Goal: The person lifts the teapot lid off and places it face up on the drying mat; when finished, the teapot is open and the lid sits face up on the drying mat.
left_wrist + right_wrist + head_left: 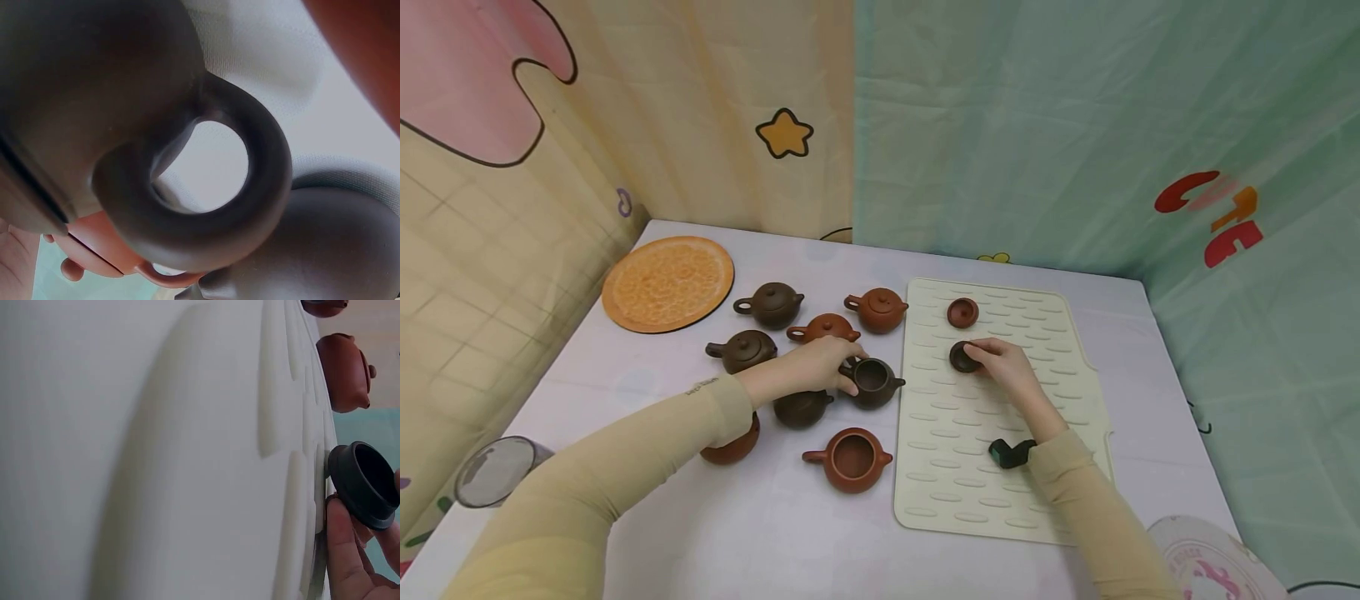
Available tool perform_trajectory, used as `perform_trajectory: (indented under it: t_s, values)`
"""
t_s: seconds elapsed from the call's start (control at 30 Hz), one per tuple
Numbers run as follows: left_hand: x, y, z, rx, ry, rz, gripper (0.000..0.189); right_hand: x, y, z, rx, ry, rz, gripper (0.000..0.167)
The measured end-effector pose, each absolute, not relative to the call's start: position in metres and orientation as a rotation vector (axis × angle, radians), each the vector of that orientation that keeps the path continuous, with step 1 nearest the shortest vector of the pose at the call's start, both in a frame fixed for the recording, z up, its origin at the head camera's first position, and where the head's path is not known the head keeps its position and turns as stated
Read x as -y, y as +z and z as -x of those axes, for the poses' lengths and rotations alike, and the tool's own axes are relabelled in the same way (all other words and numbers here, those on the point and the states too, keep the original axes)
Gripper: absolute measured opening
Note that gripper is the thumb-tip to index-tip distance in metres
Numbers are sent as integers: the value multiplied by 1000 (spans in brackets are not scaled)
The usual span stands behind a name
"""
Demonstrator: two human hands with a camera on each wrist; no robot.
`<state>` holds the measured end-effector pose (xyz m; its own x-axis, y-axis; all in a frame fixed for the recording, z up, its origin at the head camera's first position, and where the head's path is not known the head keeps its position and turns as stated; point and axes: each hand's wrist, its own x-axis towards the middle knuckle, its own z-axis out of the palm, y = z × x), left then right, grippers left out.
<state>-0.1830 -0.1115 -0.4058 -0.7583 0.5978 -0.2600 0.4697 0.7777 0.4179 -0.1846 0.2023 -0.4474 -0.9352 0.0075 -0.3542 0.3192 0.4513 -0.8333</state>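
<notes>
My right hand pinches the small dark lid between thumb and fingers, the gap between them only as wide as its edge. The lid's hollow side faces up, away from the cream mat beneath; whether its knob touches the mat I cannot tell. My left hand holds the lidless dark teapot at its handle, thumb on the near side, fingers on the far side. The pot stands upright just left of the mat, mouth open, spout toward it.

On the mat, just beyond the lid I hold, a reddish lid lies with its hollow up. A small dark object shows beside my right cuff.

Nearer me than the dark teapot, a red open teapot stands lidless. More teapots gather around and beyond my left forearm, some dark brown, some red; two are partly hidden by my wrist and sleeve. Farther left lies an orange round mat, with a clear container at the near left edge of the white table. A pale round seat-like top shows at lower right.
</notes>
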Motion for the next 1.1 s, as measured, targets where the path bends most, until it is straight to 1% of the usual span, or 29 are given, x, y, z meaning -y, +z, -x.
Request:
perform_trajectory:
  t_s: [0.4,0.63,1.1]
  values:
    - [112,-406,182,-2595,472,-819,56,-203,-448,183,-2516,-1340,-194,44]
    - [111,-406,183,-2587,455,-803,56,-202,-447,182,-2560,-1284,-102,46]
    - [111,-402,182,-2559,434,-795,58,-202,-446,183,-2539,-1246,-122,51]
